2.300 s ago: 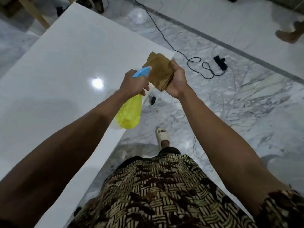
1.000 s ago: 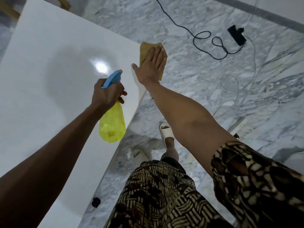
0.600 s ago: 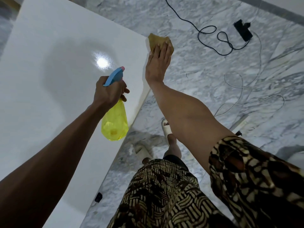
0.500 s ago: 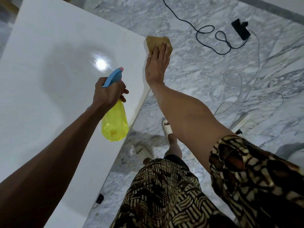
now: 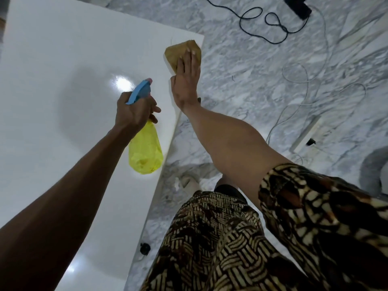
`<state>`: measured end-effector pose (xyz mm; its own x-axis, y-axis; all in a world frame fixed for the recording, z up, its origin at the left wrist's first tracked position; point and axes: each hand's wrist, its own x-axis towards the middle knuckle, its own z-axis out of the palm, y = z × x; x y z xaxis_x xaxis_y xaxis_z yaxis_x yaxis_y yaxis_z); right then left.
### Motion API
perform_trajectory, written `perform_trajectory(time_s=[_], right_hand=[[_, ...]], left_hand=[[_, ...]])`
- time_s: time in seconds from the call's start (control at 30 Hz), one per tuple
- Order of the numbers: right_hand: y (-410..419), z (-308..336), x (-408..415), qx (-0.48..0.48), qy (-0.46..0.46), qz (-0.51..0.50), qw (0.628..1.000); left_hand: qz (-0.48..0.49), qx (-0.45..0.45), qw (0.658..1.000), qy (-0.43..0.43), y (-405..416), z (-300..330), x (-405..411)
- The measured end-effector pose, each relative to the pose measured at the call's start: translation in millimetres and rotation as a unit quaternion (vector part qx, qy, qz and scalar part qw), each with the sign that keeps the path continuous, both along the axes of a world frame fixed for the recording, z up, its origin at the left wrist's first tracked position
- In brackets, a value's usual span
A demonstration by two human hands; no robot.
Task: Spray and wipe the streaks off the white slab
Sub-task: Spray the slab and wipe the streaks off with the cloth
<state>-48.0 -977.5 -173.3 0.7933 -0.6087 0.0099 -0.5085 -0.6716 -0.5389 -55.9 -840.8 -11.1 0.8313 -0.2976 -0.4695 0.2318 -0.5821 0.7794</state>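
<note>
The right hand (image 5: 185, 80) lies flat on the brown cloth (image 5: 178, 52), its fingers (image 5: 188, 59) straight and close together, pressing the cloth onto the far right corner of the white slab (image 5: 63, 59); the thumb sticks out to the left onto the bare slab. Half a second ago the cloth sat right at the slab's edge under the fingertips; now more of it shows to the left of the fingers, and the hand covers its right part, so the wipe has shifted slightly inward along that corner. Compared with the earliest picture, where both hands were raised together and the right one gripped the bunched cloth in the air, the cloth now lies spread on the surface. The left hand (image 5: 134, 111) grips the neck of the spray bottle (image 5: 146, 152), fingers curled round it below the blue trigger head (image 5: 139, 91), just as in the earlier pictures; the yellow body hangs down over the slab's near right edge, not touching the slab as far as can be told. The nozzle points away toward the cloth. A bright light reflection (image 5: 122, 82) sits on the glossy slab just left of the trigger head, inside a dull shadowed patch. To the right lies the grey-veined marble floor (image 5: 252, 70), with a black cable (image 5: 264, 22) looped near the top and a white cable (image 5: 298, 80) trailing below it. The person's patterned shirt (image 5: 231, 248) fills the lower right.
</note>
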Motion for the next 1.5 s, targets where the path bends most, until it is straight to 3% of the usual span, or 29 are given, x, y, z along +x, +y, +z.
perform_trajectory(time_s=[0.23,0.6,0.9,1.13,1.37,1.5], right_hand=[[39.8,4.1,-28.1,-0.008,0.046,0.022,0.999],[162.1,-7.5,-98.0,0.006,-0.025,0.005,1.000],[281.6,-15.3,-171.6,0.024,-0.028,0.001,0.999],[352.5,-13.0,-221.1,0.036,-0.015,0.011,0.999],[444.9,-13.2,-281.6,0.030,0.004,0.024,0.999],[498.6,-7.6,-319.4,0.044,0.000,0.019,0.999]], left_hand=[[-0.028,-0.007,0.999,-0.019,26.8,1.1,-19.5],[-0.108,-0.040,0.992,-0.046,125.1,4.8,-85.5],[-0.093,0.028,0.994,-0.044,229.0,-3.1,-152.7],[-0.032,0.040,0.997,-0.050,306.9,-11.6,-202.8],[-0.035,0.039,0.996,-0.071,405.5,-13.3,-287.7],[-0.005,0.051,0.998,-0.045,457.8,-8.3,-326.0]])
